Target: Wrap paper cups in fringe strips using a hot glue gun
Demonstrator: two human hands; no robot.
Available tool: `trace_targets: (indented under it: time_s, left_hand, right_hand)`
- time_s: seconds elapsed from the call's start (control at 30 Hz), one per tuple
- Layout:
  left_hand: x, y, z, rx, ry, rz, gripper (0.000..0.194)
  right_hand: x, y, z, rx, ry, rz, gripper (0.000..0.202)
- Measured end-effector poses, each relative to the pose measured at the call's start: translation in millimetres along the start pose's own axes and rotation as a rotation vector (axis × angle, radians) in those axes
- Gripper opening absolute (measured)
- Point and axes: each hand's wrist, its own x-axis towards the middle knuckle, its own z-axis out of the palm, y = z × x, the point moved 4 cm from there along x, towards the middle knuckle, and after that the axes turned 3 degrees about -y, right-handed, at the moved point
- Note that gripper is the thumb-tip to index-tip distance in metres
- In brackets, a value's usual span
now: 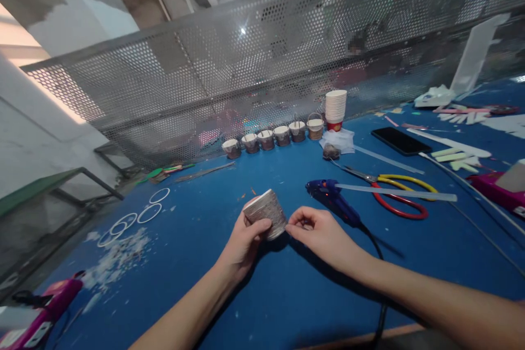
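My left hand (243, 240) is closed around a small paper cup (268, 212) wrapped in greyish-brown cord, which lies tilted on its side above the table. The thumb presses on the wrapped wall. At the cup's right end my right hand (318, 229) pinches with thumb and forefinger. What is between those fingertips is too small to make out. Just beyond my right hand lies a dark blue glue gun (334, 200) with a long clear glue stick (397, 192) in its back. Scissors (400, 191) with red and yellow handles rest beside it.
Several cord-wrapped cups (266, 140) line the back, beside a stack of white paper cups (335, 106). A black phone (401, 141) lies right. White rings (150, 213) and scraps (123, 257) lie left. Magenta power strips (53, 306) flank the blue table. A perforated metal screen (246, 65) stands behind.
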Motion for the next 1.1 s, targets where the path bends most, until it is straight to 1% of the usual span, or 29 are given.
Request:
trace_targets:
  time_s: [0.3, 0.53, 0.73, 0.87, 0.97, 1.1]
  left_hand:
    - [0.4, -1.2, -1.2, 0.002, -0.019, -0.005, 0.064]
    - [2.6, -4.1, -1.4, 0.044, -0.031, 0.006, 0.065]
    - [1.4, -3.1, -1.5, 0.014, -0.027, -0.013, 0.064]
    - [0.4, -1.2, -0.3, -0.007, -0.056, -0.016, 0.056]
    - [-0.4, 0.6, 1.2, -0.016, -0.049, -0.016, 0.048]
    - [-0.9, 1.9, 2.9, -0.019, -0.032, -0.016, 0.046]
  right_hand:
    - [-0.4, 0.9, 0.5, 0.022, 0.002, -0.007, 0.007]
    - [-3.1, -1.8, 2.3, 0.062, -0.002, -0.076, 0.012]
    - [-2.1, 0.5, 0.4, 0.044, 0.023, -0.079, 0.014]
    - [-2.3, 1.2, -0.3, 0.019, 0.02, -0.07, 0.012]
    - [-2.2, 0.8, -0.6, 0.019, 0.024, -0.066, 0.01]
    - [-1.7, 0.7, -0.4, 0.01, 0.017, -0.056, 0.009]
